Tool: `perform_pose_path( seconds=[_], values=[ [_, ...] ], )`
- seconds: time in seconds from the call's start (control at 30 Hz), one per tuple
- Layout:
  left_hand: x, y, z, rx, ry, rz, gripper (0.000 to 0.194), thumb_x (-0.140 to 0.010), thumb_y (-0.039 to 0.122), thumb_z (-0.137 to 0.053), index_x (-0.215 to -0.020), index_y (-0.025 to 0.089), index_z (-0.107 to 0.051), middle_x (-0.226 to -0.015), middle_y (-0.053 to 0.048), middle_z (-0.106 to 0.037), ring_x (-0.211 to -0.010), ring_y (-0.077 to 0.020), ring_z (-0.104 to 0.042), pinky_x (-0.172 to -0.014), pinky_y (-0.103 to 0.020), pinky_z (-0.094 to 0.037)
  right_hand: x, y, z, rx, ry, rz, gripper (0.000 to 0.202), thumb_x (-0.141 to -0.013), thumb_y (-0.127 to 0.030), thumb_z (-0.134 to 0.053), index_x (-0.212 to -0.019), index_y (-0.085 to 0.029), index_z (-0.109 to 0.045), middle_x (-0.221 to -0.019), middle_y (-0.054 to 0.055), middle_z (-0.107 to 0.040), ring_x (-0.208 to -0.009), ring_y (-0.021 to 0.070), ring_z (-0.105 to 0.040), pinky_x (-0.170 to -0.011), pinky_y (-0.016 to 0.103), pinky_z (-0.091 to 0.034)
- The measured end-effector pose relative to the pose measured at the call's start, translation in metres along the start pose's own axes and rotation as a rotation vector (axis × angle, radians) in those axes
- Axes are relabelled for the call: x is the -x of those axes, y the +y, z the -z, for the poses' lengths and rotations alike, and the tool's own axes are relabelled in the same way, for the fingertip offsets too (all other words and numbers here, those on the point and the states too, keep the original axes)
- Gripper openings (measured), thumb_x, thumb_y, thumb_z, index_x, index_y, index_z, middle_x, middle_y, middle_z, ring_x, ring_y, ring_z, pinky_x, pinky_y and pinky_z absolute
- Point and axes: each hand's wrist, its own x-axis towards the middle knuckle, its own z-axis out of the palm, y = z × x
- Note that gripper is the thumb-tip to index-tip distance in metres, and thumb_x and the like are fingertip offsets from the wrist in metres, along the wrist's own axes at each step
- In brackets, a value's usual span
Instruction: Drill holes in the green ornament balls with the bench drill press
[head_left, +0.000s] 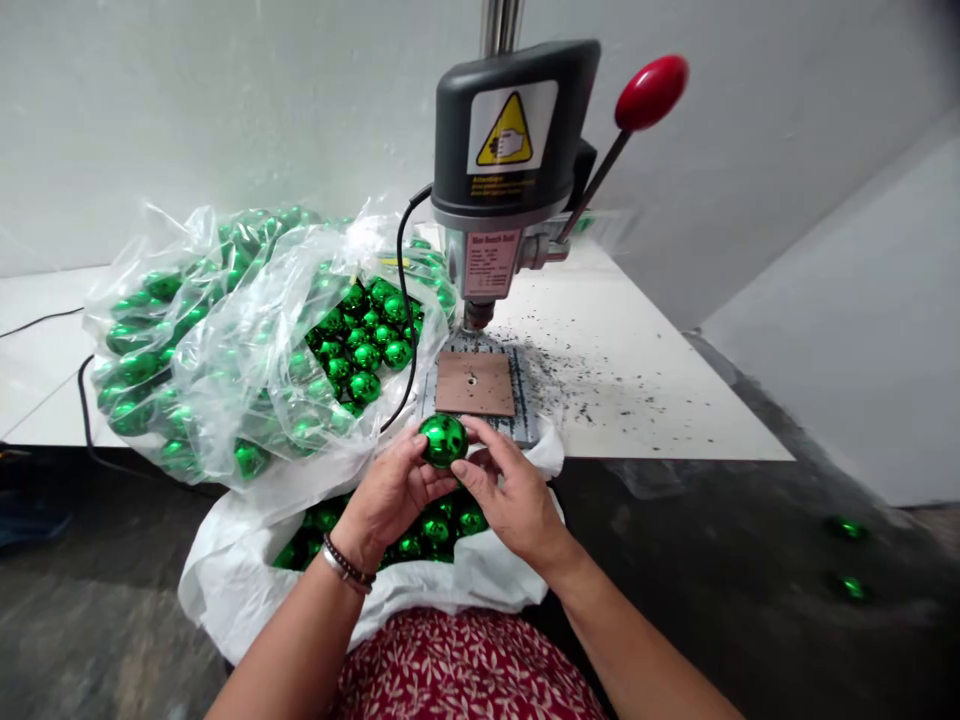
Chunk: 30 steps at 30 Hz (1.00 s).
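Observation:
Between my two hands is a shiny green bauble [442, 441], held just in front of the drill press base. My left hand [390, 490] closes its thumb and fingers on the ball's left side. On the other side, the fingers of my right hand [514, 490] pinch it. Right behind the ball lies a flat brown square board [474, 384] with a small hole, on the base of a bench drill [517, 140]. Below my hands, a white sack [247, 590] holds several more green baubles [435, 527].
A large clear plastic bag [232, 350] full of green baubles stands left of the drill, a black cable [406, 300] running beside it. The drill's red-knobbed lever [651, 92] sticks out right. Dark shavings [600, 380] litter the white table [675, 420]. Two green baubles [851, 527] lie on the floor.

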Motion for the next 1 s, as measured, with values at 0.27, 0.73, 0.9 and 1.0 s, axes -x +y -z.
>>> perform_pose_path(
  seconds=[0.27, 0.73, 0.9, 1.0],
  values=[
    [-0.007, 0.003, -0.003, -0.418, 0.018, -0.090, 0.046, -0.071, 0.042, -0.083, -0.108, 0.017, -0.073, -0.101, -0.004, -0.071, -0.082, -0.0122, -0.060, -0.068, -0.021, -0.047, -0.003, 0.006, 0.010, 0.125, 0.046, 0.150, 0.052, -0.094, -0.052, -0.050, -0.130, -0.018, -0.064, -0.118, 0.010, -0.070, -0.095, 0.0130, -0.069, -0.096, 0.027, -0.058],
    [-0.104, 0.042, -0.038, -0.856, 0.310, -0.201, 0.032, -0.076, 0.044, -0.071, -0.093, 0.016, -0.073, -0.066, 0.001, -0.063, -0.055, -0.0114, -0.049, -0.055, -0.025, -0.039, -0.053, -0.009, 0.092, 0.040, 0.301, -0.020, 0.045, -0.087, -0.059, -0.056, -0.102, -0.019, -0.071, -0.088, 0.005, -0.072, -0.076, 0.0109, -0.065, -0.073, 0.025, -0.054],
    [-0.112, 0.039, -0.033, -0.957, 0.283, -0.234, 0.030, -0.077, 0.044, -0.072, -0.090, 0.018, -0.073, -0.065, 0.002, -0.063, -0.055, -0.0109, -0.050, -0.056, -0.024, -0.041, -0.085, 0.008, 0.072, 0.253, 0.115, -0.018, 0.031, -0.089, -0.038, -0.051, -0.104, -0.022, -0.074, -0.109, 0.004, -0.074, -0.102, 0.0177, -0.066, -0.097, 0.034, -0.052],
    [-0.117, 0.036, -0.027, -0.979, 0.239, -0.322, 0.035, -0.072, 0.042, -0.076, -0.098, 0.018, -0.074, -0.074, 0.000, -0.068, -0.066, -0.0130, -0.057, -0.064, -0.024, -0.046, -0.114, 0.014, 0.065, 0.279, 0.025, -0.029, 0.029, -0.087, -0.034, -0.054, -0.107, -0.026, -0.074, -0.110, 0.001, -0.074, -0.102, 0.0181, -0.066, -0.098, 0.035, -0.051]
  ],
)
